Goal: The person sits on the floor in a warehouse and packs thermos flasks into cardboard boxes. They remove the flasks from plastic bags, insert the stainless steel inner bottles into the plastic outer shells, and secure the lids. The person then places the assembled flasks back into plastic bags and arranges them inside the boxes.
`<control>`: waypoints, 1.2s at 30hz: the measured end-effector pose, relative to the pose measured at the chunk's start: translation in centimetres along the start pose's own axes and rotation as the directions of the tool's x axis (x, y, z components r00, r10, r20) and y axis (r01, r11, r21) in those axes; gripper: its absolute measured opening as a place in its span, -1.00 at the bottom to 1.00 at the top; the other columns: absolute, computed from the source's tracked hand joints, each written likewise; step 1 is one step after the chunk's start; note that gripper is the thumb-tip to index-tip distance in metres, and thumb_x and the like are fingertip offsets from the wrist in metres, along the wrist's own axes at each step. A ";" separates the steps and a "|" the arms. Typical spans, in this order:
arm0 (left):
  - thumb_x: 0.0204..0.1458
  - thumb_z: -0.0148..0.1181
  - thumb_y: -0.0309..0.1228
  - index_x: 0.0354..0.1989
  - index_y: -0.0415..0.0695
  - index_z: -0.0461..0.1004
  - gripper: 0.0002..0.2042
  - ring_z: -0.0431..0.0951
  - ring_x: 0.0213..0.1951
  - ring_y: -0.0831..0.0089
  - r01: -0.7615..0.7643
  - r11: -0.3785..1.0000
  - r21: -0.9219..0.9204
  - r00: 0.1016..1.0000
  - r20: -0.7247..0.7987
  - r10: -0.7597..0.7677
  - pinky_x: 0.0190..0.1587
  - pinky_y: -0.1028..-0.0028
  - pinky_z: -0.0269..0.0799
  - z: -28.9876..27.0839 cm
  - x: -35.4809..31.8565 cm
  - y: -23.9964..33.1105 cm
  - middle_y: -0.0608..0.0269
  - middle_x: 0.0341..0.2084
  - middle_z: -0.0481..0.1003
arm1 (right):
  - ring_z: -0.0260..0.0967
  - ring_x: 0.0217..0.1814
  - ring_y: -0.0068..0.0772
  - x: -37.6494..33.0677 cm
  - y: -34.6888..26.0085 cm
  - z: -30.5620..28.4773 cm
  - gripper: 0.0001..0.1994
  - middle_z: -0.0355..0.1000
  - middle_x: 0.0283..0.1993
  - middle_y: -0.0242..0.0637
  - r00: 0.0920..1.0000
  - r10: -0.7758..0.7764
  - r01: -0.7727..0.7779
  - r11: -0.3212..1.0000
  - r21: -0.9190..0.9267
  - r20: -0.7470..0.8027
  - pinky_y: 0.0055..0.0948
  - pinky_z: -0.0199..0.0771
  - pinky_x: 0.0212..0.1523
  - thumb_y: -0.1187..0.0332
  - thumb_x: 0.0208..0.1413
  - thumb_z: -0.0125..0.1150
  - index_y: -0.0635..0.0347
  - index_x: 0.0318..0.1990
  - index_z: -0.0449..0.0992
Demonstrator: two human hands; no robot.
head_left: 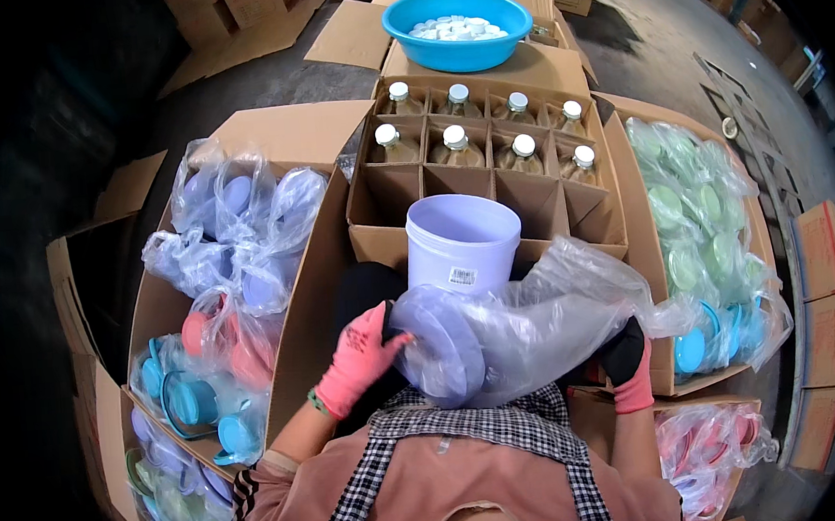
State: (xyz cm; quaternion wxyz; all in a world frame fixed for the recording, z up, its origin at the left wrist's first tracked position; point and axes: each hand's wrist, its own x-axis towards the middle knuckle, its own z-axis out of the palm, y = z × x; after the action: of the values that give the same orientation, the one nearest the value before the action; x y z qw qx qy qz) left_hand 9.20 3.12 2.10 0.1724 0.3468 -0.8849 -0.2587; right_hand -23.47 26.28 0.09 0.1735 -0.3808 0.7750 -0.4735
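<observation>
In my lap lies a clear plastic bag (575, 293) with a round lavender lid (433, 346) inside its left end. My left hand (358, 354), in a pink and black glove, is closed on the lid's left edge through the film. My right hand (628, 357), gloved the same way, is closed on the bag's loose end at the right. Just beyond the bag, an open lavender bucket (463, 243) with a barcode label stands upright. Its lower part is hidden behind the bag.
Ahead, a divided carton (485, 193) holds several white-capped glass bottles (456, 144). A blue basin (461, 49) of white caps sits behind it. Cartons of bagged coloured plastic ware flank me: lavender, pink and blue (232, 235) at left, green (705, 211) and blue at right.
</observation>
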 end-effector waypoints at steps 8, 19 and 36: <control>-0.21 0.23 -0.45 -0.28 -0.28 0.43 -0.72 0.46 -0.47 0.38 0.129 0.682 -0.720 0.904 -0.197 -0.379 -0.33 0.46 0.38 -13.0 -0.6 6.8 0.16 -0.49 0.47 | 0.35 -0.13 -0.23 -0.9 -4.3 2.1 -0.69 0.38 -0.20 -0.10 0.999 0.011 -0.015 0.995 -0.099 -0.042 -0.40 0.31 -0.09 0.49 -0.08 -0.01 0.38 -0.11 0.31; -0.11 0.07 -0.35 0.03 -0.27 0.16 -0.51 0.44 -0.36 0.28 -0.366 0.649 -0.667 0.880 -0.474 0.008 -0.28 0.30 0.40 -17.9 -0.5 11.5 0.05 -0.36 0.42 | 0.23 -0.11 -0.50 3.3 -7.0 6.7 -0.36 0.26 -0.08 -0.27 0.976 0.179 -0.190 0.393 0.900 0.128 -0.51 0.29 -0.10 -0.16 0.10 -0.31 0.28 0.03 0.20; 0.02 -0.06 -0.33 -0.02 -0.29 0.20 -0.63 0.37 -0.19 0.30 -0.388 0.455 -0.802 0.917 -0.286 0.278 -0.10 0.36 0.28 -14.0 4.7 22.0 0.04 -0.19 0.34 | 0.28 -0.15 -0.51 4.8 -13.6 7.5 -0.63 0.36 -0.18 -0.28 0.969 -0.201 0.246 0.802 0.544 -0.142 -0.54 0.27 -0.11 0.41 -0.09 0.20 0.27 -0.08 0.31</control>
State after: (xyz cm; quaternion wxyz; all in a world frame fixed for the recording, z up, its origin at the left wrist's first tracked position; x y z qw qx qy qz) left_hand 1.22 8.82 26.70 0.4153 0.0534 -0.6859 -0.5951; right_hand -16.10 14.58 8.65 0.1896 -0.3837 0.5589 -0.7102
